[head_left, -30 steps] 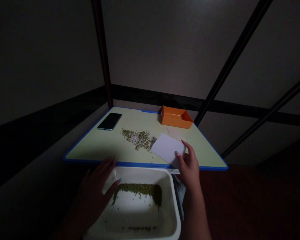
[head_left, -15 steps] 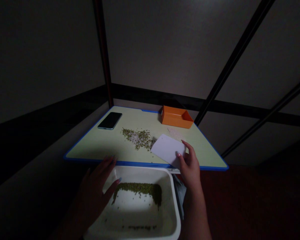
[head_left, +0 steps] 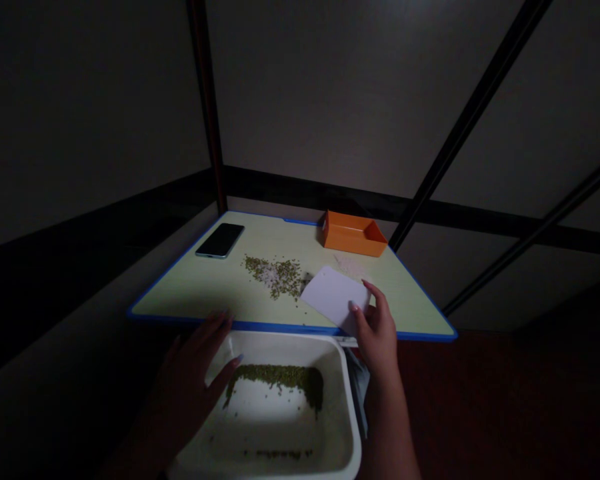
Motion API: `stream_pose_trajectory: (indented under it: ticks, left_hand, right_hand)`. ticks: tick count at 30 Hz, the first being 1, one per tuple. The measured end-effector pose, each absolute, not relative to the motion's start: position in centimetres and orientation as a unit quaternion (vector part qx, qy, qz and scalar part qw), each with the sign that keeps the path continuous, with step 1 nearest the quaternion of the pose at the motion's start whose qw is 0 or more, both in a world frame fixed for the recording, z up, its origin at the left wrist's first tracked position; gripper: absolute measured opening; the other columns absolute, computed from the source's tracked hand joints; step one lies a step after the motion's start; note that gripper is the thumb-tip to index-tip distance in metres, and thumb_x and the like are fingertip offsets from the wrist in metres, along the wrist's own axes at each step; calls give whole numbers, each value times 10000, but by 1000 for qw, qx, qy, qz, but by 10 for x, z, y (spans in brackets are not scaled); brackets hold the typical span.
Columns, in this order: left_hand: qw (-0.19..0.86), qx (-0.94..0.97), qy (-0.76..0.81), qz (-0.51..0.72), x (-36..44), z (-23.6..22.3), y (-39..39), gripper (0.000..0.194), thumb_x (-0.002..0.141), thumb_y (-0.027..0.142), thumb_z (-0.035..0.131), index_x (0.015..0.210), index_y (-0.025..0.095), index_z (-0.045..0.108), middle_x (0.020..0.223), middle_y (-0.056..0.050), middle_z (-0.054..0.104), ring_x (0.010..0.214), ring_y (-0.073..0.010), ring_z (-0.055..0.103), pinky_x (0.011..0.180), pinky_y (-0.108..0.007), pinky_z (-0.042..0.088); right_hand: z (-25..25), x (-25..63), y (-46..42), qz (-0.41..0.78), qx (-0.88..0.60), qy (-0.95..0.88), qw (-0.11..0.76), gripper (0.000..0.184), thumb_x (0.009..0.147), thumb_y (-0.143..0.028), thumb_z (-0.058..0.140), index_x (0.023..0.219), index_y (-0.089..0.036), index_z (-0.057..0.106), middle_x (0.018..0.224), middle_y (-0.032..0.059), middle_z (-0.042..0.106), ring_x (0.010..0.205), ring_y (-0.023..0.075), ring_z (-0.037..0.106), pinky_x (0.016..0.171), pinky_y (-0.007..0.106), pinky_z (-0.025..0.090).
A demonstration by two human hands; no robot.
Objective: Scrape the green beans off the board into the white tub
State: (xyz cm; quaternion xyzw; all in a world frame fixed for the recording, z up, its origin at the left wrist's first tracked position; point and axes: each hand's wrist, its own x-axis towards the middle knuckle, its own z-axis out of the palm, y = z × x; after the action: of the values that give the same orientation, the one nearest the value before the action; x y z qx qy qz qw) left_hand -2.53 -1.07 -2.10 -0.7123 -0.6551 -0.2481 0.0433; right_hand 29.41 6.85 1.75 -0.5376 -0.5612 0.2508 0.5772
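Note:
My right hand (head_left: 377,327) pinches a flat white card (head_left: 336,297) between thumb and fingers. The card lies low and slanted over the board, its left edge touching the scattered pile of green beans mixed with white grains (head_left: 277,275). Behind the card is a thin patch of white grains (head_left: 350,265). My left hand (head_left: 200,363) lies across the left side of a white tub (head_left: 349,400), fingers stretched toward the board's front edge and thumb apart, over the inside. Inside the tub, green beans (head_left: 285,375) are heaped along the far wall, with a few strewn nearer.
The pale, blue-edged tabletop (head_left: 180,293) carries a dark-screened phone (head_left: 221,240) at the back left. An orange open box (head_left: 353,241) stands at its back right. Panelled walls (head_left: 320,100) rise close behind. The room is dim.
My right hand and the white card have shifted very slightly to the left. The left hand, the tub and the bean pile look unchanged.

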Motion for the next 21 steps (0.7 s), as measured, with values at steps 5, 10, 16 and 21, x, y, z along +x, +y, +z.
stream_pose_trajectory:
  ticks: [5,10,16,21]
  left_hand:
    - [41,-709,-657,-253,-24,-21,-11,590,926,562,397,1460,320,461,1536,-54,509,1420,-273,467,1161,-569,362]
    - [52,-709,-654,-258,-28,-25,-8,549,935,507,389,1448,332,480,1511,-60,537,1401,-257,493,1147,-568,380]
    - [76,-704,-658,-256,-31,-27,-5,501,939,411,391,1416,332,523,1485,-57,563,1374,-264,524,1112,-575,429]
    - [60,-705,-644,-290,-33,-32,-4,550,912,222,346,1416,361,516,1491,-27,560,1377,-221,520,1128,-515,438]
  right_hand:
    - [14,295,72,232,-543,-562,579,567,890,-411,598,1405,-191,503,888,71,697,704,200,642,604,287,502]
    - [12,293,75,230,-541,-530,611,569,869,-407,612,1381,-178,517,905,74,710,733,206,659,618,285,507]
    - [14,287,72,245,-532,-531,612,551,873,-400,598,1370,-173,524,815,48,703,683,201,647,602,283,500]
    - [15,289,71,232,-531,-551,600,537,876,-399,590,1359,-173,535,843,55,707,678,196,646,585,271,496]
